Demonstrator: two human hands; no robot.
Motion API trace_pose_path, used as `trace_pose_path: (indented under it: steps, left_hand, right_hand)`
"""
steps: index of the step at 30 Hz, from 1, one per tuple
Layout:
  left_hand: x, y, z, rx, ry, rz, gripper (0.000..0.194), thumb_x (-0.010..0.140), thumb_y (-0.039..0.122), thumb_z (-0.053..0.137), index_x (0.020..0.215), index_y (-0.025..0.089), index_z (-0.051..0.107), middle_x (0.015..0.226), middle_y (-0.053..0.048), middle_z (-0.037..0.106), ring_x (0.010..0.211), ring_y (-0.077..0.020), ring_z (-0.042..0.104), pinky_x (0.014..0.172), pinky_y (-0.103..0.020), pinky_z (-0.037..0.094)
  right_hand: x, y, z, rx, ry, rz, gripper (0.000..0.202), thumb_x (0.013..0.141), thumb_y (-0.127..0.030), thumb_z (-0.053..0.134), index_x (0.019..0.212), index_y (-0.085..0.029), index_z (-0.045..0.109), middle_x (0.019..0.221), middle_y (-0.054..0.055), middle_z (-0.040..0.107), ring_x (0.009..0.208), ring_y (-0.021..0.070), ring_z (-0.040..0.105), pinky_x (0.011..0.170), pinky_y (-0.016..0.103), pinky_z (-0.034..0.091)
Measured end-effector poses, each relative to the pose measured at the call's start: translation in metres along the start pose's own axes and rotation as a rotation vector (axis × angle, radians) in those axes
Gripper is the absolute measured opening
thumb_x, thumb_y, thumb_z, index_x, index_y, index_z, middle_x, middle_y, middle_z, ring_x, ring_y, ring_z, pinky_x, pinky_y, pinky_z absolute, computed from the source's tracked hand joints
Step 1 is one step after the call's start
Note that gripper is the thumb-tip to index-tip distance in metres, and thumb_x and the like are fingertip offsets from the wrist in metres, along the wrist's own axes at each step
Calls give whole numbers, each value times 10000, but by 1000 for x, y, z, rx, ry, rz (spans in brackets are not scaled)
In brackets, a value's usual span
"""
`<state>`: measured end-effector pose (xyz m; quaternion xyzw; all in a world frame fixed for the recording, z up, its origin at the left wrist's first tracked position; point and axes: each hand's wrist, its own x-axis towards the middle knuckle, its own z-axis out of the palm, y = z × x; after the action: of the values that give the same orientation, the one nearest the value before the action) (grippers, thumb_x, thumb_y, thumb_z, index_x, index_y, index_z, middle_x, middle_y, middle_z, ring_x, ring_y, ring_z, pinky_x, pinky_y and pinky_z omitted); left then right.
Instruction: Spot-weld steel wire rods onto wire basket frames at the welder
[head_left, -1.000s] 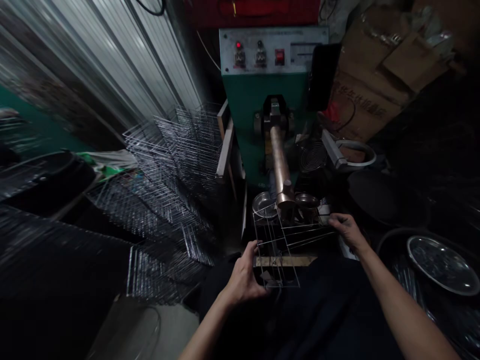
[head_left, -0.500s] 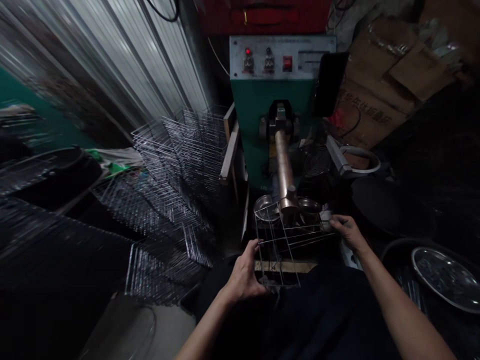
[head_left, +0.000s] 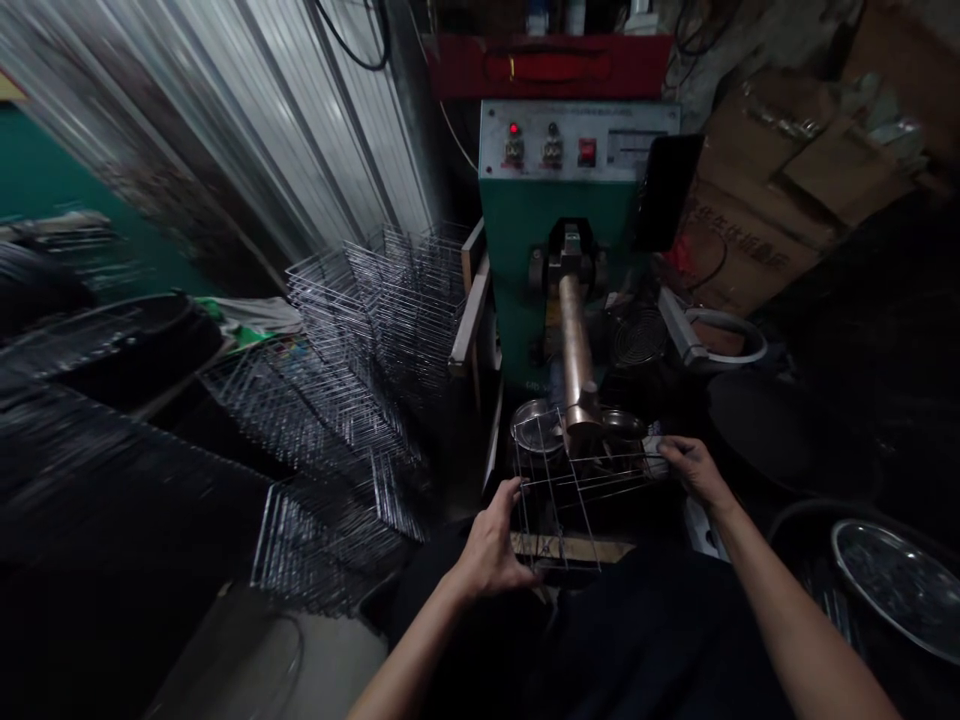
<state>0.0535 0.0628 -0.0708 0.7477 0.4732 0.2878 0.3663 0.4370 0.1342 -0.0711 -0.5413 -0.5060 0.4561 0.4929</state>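
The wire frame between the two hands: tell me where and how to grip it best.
Probably take the wire frame by its left edge, coming from the left in a spread grip, as the left hand does; the right hand pinches its right end. It is open, thin wire, and its far side appears close to the copper-coloured machine arm.

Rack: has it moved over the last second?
Yes, slightly: the rack has shifted up the picture against the slat, its near edge now showing closer to it.
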Motion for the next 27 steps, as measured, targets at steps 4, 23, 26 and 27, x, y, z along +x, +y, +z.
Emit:
trace_pose_path:
  steps: [4,23,26,27]
  left_hand:
    - [2,1,-2,9,-3,3,1164,557,309,873,1490,267,178,1441,-178,527,1345,-411,579,1055,-532,522]
    - [-50,50,-58,-655,12,-340,791,796,638,685,1399,281,318,1165,-78,631,732,-177,677,666,-342,578]
    - [-51,50,-72,-784,-15,-328,739,896,753,479,1449,286,333,1246,-104,577,651,-125,630,666,-345,559]
    - [-53,49,-75,-788,-56,-271,820,859,795,505,1482,294,324,1317,-123,537,737,-156,658,736,-383,572]
  right_hand:
    - [1,0,0,-22,15,-15,581,701,-667,816,595,-185,509,590,-30,409,545,106,365,515,249,324]
    - [-53,-43,-22,-497,-452,25,432,887,-592,683,995,-185,779,965,88,728,935,272,644,851,348,505]
    - [-41,-36,-10,-541,-695,147,483,818,-589,752,1102,-198,775,1021,89,731,901,244,658,775,307,532]
    - [-37,-28,-5,-514,-782,224,519,784,-587,781,1125,-196,765,972,78,729,821,211,655,698,274,528]
